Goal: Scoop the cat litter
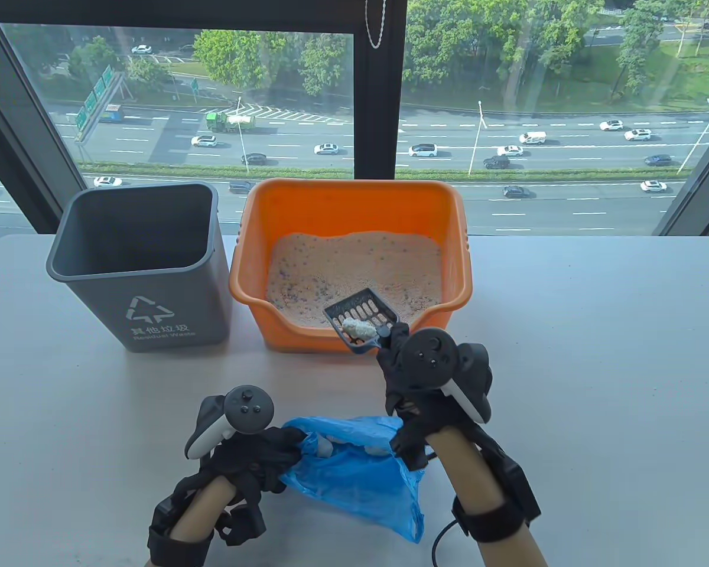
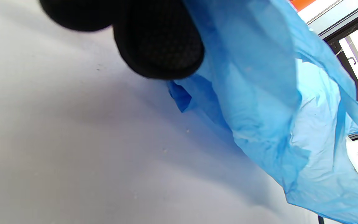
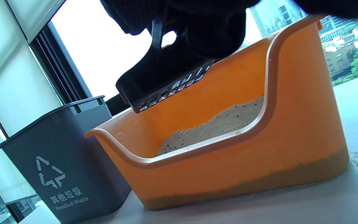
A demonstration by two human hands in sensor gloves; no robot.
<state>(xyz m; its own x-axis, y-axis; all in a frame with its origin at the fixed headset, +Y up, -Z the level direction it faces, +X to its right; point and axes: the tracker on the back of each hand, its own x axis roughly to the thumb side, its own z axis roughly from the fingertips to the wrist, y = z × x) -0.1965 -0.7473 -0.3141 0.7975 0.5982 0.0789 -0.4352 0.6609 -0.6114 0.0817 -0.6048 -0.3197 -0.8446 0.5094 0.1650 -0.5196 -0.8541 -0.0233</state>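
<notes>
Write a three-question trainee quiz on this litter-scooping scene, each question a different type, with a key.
1. True or false: the dark slotted plastic scoop in the right hand carries a whitish clump.
2. Multiple choice: the left hand holds open the
A. grey plastic waste bin
B. crinkled blue plastic bag
C. orange plastic litter tub
3. Fill in: the scoop sits over the tub's ____ rim, nearest the person.

Key:
1. True.
2. B; both hands grip the bag's mouth.
3. Front; that rim is the lowered one.
</notes>
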